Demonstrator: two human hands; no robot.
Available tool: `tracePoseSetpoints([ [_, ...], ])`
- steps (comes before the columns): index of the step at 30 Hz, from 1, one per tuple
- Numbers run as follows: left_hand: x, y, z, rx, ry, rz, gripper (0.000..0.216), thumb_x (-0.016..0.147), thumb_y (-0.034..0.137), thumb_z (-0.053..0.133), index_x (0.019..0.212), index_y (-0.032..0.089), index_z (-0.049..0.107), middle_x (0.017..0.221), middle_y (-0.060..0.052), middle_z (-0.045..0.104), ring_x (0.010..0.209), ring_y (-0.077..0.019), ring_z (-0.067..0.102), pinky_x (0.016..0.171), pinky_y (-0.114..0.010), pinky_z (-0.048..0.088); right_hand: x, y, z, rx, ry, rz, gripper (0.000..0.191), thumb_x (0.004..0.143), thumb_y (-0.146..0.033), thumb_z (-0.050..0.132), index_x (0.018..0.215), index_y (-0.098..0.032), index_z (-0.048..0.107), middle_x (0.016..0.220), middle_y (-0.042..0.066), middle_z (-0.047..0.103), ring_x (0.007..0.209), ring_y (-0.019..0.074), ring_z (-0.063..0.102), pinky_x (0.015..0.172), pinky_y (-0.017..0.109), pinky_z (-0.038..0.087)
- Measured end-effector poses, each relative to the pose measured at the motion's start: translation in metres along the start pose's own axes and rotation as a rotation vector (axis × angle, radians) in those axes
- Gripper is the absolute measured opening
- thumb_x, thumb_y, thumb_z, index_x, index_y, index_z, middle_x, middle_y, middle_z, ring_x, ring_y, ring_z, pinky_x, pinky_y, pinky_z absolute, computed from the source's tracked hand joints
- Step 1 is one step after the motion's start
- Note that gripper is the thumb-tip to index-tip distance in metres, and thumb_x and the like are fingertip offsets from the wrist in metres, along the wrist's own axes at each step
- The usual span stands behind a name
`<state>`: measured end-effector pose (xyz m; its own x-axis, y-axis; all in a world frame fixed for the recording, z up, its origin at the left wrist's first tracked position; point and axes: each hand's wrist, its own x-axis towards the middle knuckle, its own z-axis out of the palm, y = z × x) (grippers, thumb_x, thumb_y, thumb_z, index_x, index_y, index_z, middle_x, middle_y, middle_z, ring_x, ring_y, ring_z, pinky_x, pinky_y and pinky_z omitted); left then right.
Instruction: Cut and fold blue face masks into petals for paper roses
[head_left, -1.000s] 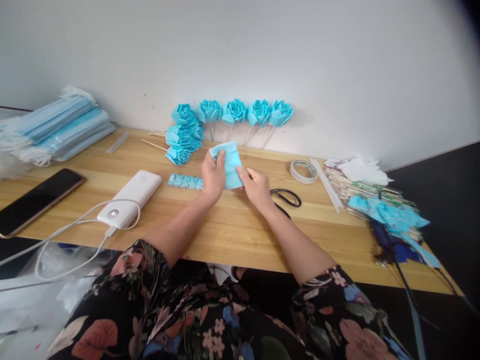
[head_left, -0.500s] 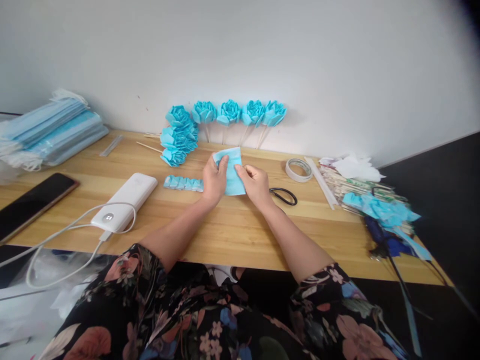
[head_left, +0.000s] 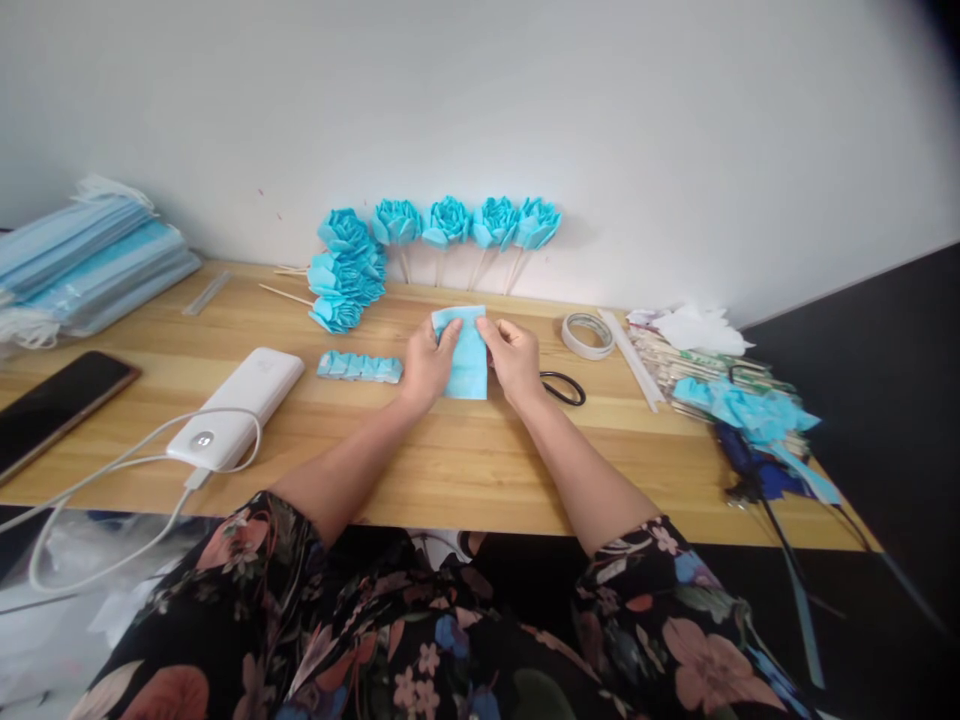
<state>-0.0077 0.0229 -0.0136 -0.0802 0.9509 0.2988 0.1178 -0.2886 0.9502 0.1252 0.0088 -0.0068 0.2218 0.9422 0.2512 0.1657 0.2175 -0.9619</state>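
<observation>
A light blue sheet of mask fabric (head_left: 469, 360) hangs upright between my two hands above the desk. My left hand (head_left: 430, 358) pinches its left side near the top, thumb on the front. On the other side my right hand (head_left: 512, 357) grips the upper right edge between thumb and fingers. To the left of my left hand lies a row of small folded blue pieces (head_left: 360, 367). Beside my right hand a black loop handle (head_left: 564, 388) shows, probably of scissors; the rest is hidden behind the hand.
Several blue fabric roses (head_left: 448, 222) on sticks lean on the wall or lie stacked. A tape roll (head_left: 587, 336), white strips (head_left: 628, 360) and a scrap pile (head_left: 750, 400) are at right. Masks (head_left: 90, 260), a phone (head_left: 60, 405) and a cabled power bank (head_left: 236, 408) are at left.
The sheet has gone from tilted to nearly straight and looks narrower. My right hand has shifted its grip up toward the top corner. The whole view has moved slightly.
</observation>
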Motion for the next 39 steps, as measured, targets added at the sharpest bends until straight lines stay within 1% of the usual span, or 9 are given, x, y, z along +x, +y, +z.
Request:
tracePoseSetpoints([
  [2,0.0,0.0,0.0,0.004,-0.014,-0.01,0.017,0.091,0.033,0.061,0.086,0.016,0.064,0.081,-0.002,0.071,0.08,-0.0166,0.066,0.075,-0.026,0.049,0.004,-0.002,-0.003,0.067,0.029,0.034,0.051,0.084,-0.064,0.063,0.061,-0.022,0.048,0.056,-0.004,0.048,0.051,0.0095,0.044,0.051,0.024,0.037],
  [4,-0.001,0.0,0.0,0.008,-0.035,-0.023,0.017,0.091,0.032,0.062,0.084,0.017,0.064,0.079,-0.001,0.07,0.078,-0.016,0.065,0.073,-0.026,0.049,0.006,-0.004,-0.006,0.121,0.022,0.038,0.051,0.083,-0.067,0.063,0.063,-0.022,0.051,0.058,-0.003,0.051,0.052,0.0101,0.047,0.051,0.025,0.04],
  [8,-0.004,0.001,0.002,-0.015,-0.111,-0.053,0.022,0.089,0.037,0.064,0.081,0.016,0.063,0.074,-0.001,0.068,0.071,-0.0151,0.061,0.066,-0.026,0.046,0.005,-0.007,-0.007,0.096,-0.046,0.029,0.051,0.075,-0.064,0.073,0.061,-0.021,0.05,0.056,-0.006,0.042,0.051,0.0083,0.038,0.048,0.023,0.033],
  [11,-0.005,0.002,0.003,-0.06,-0.161,-0.05,0.022,0.087,0.037,0.065,0.085,0.015,0.064,0.078,-0.002,0.068,0.072,-0.0149,0.061,0.066,-0.025,0.046,0.004,-0.006,-0.007,0.053,-0.022,0.024,0.05,0.075,-0.062,0.075,0.061,-0.021,0.049,0.056,-0.006,0.038,0.052,0.0077,0.032,0.048,0.024,0.027],
  [15,-0.004,0.004,0.002,-0.086,-0.22,-0.068,0.023,0.084,0.037,0.066,0.087,0.015,0.065,0.078,-0.002,0.067,0.071,-0.0144,0.06,0.067,-0.025,0.047,0.009,-0.006,-0.014,0.05,0.023,-0.02,0.047,0.082,-0.058,0.069,0.06,-0.021,0.05,0.057,-0.005,0.041,0.054,0.0093,0.038,0.051,0.025,0.033],
  [19,-0.005,0.004,0.002,-0.079,-0.293,-0.072,0.021,0.084,0.037,0.066,0.083,0.016,0.063,0.076,-0.001,0.065,0.069,-0.0139,0.058,0.064,-0.025,0.045,0.013,-0.013,-0.024,-0.077,-0.183,-0.125,0.029,0.084,-0.05,0.068,0.082,-0.021,0.071,0.077,0.0,0.067,0.067,0.013,0.054,0.062,0.026,0.044],
  [22,-0.006,0.003,0.003,-0.021,-0.347,-0.045,0.02,0.084,0.035,0.067,0.079,0.016,0.061,0.071,0.001,0.061,0.067,-0.0136,0.056,0.062,-0.025,0.042,0.013,-0.017,-0.027,-0.186,-0.264,-0.195,0.019,0.084,-0.04,0.07,0.084,-0.021,0.075,0.083,0.001,0.072,0.073,0.0147,0.059,0.067,0.027,0.046],
  [30,-0.004,0.002,0.003,-0.016,-0.374,-0.051,0.022,0.082,0.035,0.069,0.078,0.016,0.06,0.068,0.003,0.056,0.064,-0.0126,0.051,0.061,-0.025,0.04,0.012,-0.015,-0.024,-0.158,-0.184,-0.237,0.016,0.082,-0.035,0.071,0.077,-0.02,0.073,0.079,0.001,0.07,0.071,0.014,0.058,0.067,0.028,0.045],
  [39,-0.007,0.007,0.004,-0.095,-0.384,-0.086,0.028,0.08,0.038,0.071,0.068,0.017,0.057,0.061,0.003,0.053,0.058,-0.0116,0.048,0.056,-0.025,0.038,0.009,-0.021,-0.022,-0.117,-0.153,-0.175,0.02,0.079,-0.04,0.073,0.074,-0.021,0.07,0.077,0.001,0.067,0.068,0.0139,0.053,0.065,0.028,0.043],
])
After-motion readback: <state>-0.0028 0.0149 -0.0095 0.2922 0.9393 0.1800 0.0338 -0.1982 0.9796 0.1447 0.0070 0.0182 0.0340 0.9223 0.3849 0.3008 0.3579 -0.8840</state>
